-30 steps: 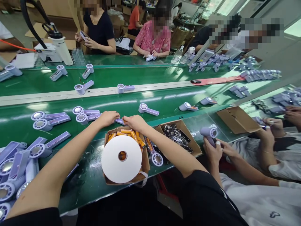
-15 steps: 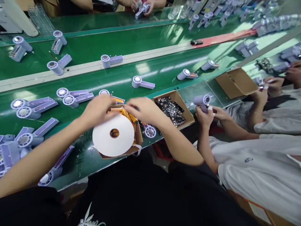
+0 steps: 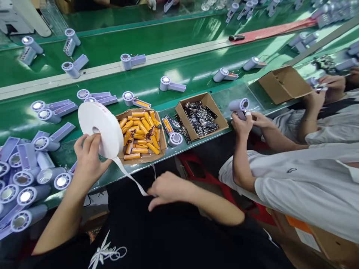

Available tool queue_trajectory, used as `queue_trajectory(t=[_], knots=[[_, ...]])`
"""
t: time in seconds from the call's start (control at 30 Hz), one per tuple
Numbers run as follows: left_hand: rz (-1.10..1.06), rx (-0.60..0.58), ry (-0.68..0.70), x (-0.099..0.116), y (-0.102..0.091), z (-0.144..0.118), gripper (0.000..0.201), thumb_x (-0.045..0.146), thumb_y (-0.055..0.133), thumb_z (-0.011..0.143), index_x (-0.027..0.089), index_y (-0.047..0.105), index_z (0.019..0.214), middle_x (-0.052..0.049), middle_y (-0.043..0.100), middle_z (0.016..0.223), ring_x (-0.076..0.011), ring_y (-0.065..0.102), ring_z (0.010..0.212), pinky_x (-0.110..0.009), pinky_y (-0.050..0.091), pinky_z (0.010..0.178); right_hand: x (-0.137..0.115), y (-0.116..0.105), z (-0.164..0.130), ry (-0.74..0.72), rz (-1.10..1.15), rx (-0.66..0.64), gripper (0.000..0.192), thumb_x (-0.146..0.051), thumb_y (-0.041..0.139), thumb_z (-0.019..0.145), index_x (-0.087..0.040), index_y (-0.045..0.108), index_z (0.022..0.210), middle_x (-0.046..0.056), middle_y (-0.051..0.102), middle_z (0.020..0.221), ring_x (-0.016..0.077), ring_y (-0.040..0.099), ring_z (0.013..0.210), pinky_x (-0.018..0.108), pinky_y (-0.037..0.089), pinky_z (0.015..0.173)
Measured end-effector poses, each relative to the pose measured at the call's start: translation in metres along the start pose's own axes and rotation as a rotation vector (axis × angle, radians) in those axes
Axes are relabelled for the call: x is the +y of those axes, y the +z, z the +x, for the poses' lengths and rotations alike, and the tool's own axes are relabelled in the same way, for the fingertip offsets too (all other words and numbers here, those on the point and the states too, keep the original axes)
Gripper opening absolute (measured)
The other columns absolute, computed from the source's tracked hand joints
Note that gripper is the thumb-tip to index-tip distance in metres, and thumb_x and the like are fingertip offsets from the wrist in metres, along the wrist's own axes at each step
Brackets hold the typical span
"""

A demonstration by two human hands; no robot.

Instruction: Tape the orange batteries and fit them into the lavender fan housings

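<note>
Left hand (image 3: 91,160), left of the frame: half closed, gripping a roll of white tape (image 3: 109,123); fingers bent at the core hole, thumb spread below. Roll tilted up on edge, its flat face turned to the lower left, directly left of the battery box.

Right hand (image 3: 169,186), below the middle of the frame: fingers curled, thumb held apart beneath them; a loose strip of tape (image 3: 130,177) runs down from the roll and touches the fingertips. Whether the strip is pinched cannot be told.

Cardboard box (image 3: 163,141), middle of the frame, on the bench (image 3: 239,89): many orange batteries (image 3: 143,129), lying at mixed angles.

Second cardboard box (image 3: 223,121), right of the first: small dark parts (image 3: 202,119), heaped.

Lilac fan (image 3: 175,139), one, between the two boxes, orange piece in its handle.

Another lilac fan, on the green belt (image 3: 148,80) just behind the battery box: orange piece in its open handle.

Pile of lilac fans (image 3: 26,194), lower left of the frame, stacked on one another.

Co-worker's hands (image 3: 243,124), right of the frame: one further lilac fan (image 3: 239,104), held up.
</note>
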State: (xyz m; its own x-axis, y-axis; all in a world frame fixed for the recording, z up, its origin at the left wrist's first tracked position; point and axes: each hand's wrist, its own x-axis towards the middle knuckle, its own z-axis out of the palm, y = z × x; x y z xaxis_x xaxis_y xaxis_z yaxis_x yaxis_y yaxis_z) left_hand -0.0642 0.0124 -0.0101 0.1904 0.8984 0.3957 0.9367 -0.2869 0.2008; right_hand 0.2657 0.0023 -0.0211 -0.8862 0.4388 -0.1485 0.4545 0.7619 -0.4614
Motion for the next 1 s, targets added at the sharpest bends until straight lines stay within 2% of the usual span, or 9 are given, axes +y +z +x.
queue_trajectory(t=[0.1, 0.2, 0.3, 0.4, 0.5, 0.7, 0.83, 0.93, 1.0], knots=[[0.003, 0.043, -0.107, 0.007, -0.002, -0.017, 0.095, 0.039, 0.075, 0.091, 0.043, 0.03, 0.175, -0.012, 0.064, 0.156, -0.0501, 0.054, 0.145, -0.076, 0.044, 0.124, 0.023, -0.026, 0.034, 0.35, -0.12, 0.049, 0.043, -0.057, 0.066, 0.11, -0.02, 0.087, 0.109, 0.015, 0.087, 0.104, 0.028, 0.081, 0.099, 0.034, 0.05, 0.077], [0.024, 0.051, -0.101, 0.016, 0.004, -0.026, 0.094, 0.034, 0.079, 0.088, 0.037, 0.038, 0.173, -0.015, 0.067, 0.15, -0.0484, 0.051, 0.144, -0.073, 0.044, 0.124, 0.048, -0.043, 0.069, 0.55, -0.205, 0.035, 0.029, -0.035, 0.07, 0.107, -0.012, 0.087, 0.111, 0.025, 0.086, 0.105, 0.0368, 0.082, 0.108, 0.047, 0.052, 0.102], [0.042, 0.024, -0.065, 0.021, 0.008, -0.03, 0.09, 0.029, 0.079, 0.087, 0.032, 0.044, 0.17, -0.017, 0.068, 0.145, -0.0468, 0.05, 0.144, -0.071, 0.043, 0.124, 0.061, -0.045, 0.075, 0.487, -0.022, 0.114, 0.015, -0.027, 0.079, 0.098, -0.016, 0.088, 0.102, 0.021, 0.087, 0.112, 0.0371, 0.082, 0.115, 0.051, 0.054, 0.11], [0.061, 0.0, -0.051, 0.023, 0.008, -0.036, 0.086, 0.025, 0.079, 0.086, 0.031, 0.05, 0.167, -0.018, 0.07, 0.143, -0.0475, 0.047, 0.145, -0.069, 0.043, 0.122, 0.062, -0.045, 0.056, 0.357, 0.484, 0.492, 0.02, -0.036, 0.089, 0.091, -0.02, 0.083, 0.101, 0.015, 0.086, 0.125, 0.0312, 0.081, 0.119, 0.046, 0.063, 0.107], [0.083, -0.011, -0.046, 0.026, 0.006, -0.042, 0.082, 0.022, 0.078, 0.087, 0.031, 0.056, 0.165, -0.017, 0.072, 0.142, -0.0463, 0.047, 0.14, -0.064, 0.048, 0.114, 0.052, -0.052, 0.042, 0.284, 0.931, 0.78, 0.041, -0.048, 0.098, 0.082, -0.023, 0.081, 0.11, 0.006, 0.088, 0.104, 0.027, 0.086, 0.103, 0.042, 0.071, 0.095], [0.107, -0.025, 0.017, 0.027, -0.001, -0.039, 0.088, 0.016, 0.071, 0.094, 0.04, 0.047, 0.174, -0.008, 0.077, 0.144, -0.0407, 0.054, 0.132, -0.062, 0.043, 0.118, 0.033, -0.067, 0.055, 0.336, 0.931, 0.859, 0.045, -0.044, 0.103, 0.073, -0.024, 0.091, 0.111, -0.001, 0.089, 0.099, 0.0317, 0.087, 0.105, 0.047, 0.07, 0.11], [0.195, -0.042, 0.004, 0.035, -0.008, -0.038, 0.088, 0.026, 0.074, 0.097, 0.051, 0.041, 0.175, -0.003, 0.08, 0.139, -0.0419, 0.056, 0.125, -0.075, 0.026, 0.128, 0.024, -0.041, 0.062, 0.323, 1.119, 0.743, 0.07, -0.047, 0.103, 0.071, -0.023, 0.083, 0.133, 0.002, 0.09, 0.105, 0.0335, 0.086, 0.112, 0.053, 0.071, 0.11], [0.196, -0.068, -0.083, 0.057, 0.0, -0.048, 0.084, 0.04, 0.077, 0.097, 0.044, 0.046, 0.175, -0.01, 0.079, 0.138, -0.0415, 0.061, 0.118, -0.072, 0.037, 0.117, 0.024, -0.024, 0.076, 0.337, 1.301, 0.993, 0.08, -0.061, 0.095, 0.08, -0.023, 0.069, 0.146, 0.007, 0.089, 0.111, 0.0321, 0.087, 0.112, 0.052, 0.073, 0.105], [0.169, -0.113, -0.108, 0.071, 0.01, -0.057, 0.081, 0.045, 0.078, 0.097, 0.037, 0.051, 0.173, -0.015, 0.079, 0.137, -0.0403, 0.064, 0.113, -0.066, 0.045, 0.107, 0.045, -0.035, 0.083, 0.342, 1.302, 1.219, 0.075, -0.068, 0.081, 0.091, -0.026, 0.062, 0.15, 0.011, 0.086, 0.125, 0.0306, 0.084, 0.122, 0.049, 0.071, 0.108]])
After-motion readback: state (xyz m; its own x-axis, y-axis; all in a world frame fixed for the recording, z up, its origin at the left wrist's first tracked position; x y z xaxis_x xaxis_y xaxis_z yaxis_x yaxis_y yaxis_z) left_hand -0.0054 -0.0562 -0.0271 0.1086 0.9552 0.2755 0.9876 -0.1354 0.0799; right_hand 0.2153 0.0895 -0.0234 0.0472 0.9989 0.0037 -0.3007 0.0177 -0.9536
